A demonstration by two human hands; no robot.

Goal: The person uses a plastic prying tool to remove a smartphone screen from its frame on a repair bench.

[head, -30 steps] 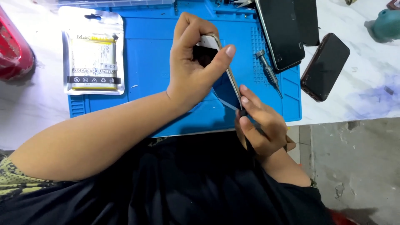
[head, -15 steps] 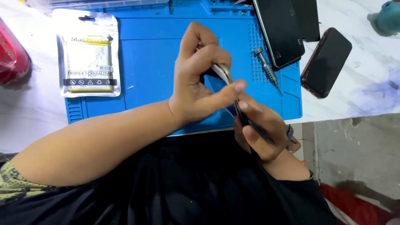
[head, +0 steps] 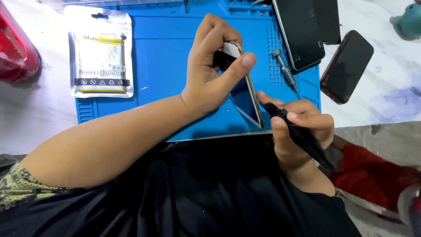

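Note:
My left hand [head: 215, 70] grips a slim phone [head: 247, 98] with a pale gold edge, holding it on its side above the blue work mat [head: 162, 61]. My thumb presses its upper edge and my fingers curl behind its top. My right hand [head: 300, 131] is closed around a black pen-like tool [head: 300, 136]. The tool's tip sits at the phone's lower right edge.
A bagged yellow battery pack [head: 101, 57] lies on the mat's left. A grey screwdriver [head: 285, 72] rests at the mat's right, beside a dark phone [head: 300, 30]. Another dark phone [head: 346, 66] lies on the white table. A red object [head: 15, 50] is at far left.
My left hand has turned the phone more upright and shifted it slightly right. My right hand has moved right and lower, with the tool tip still at the phone's edge.

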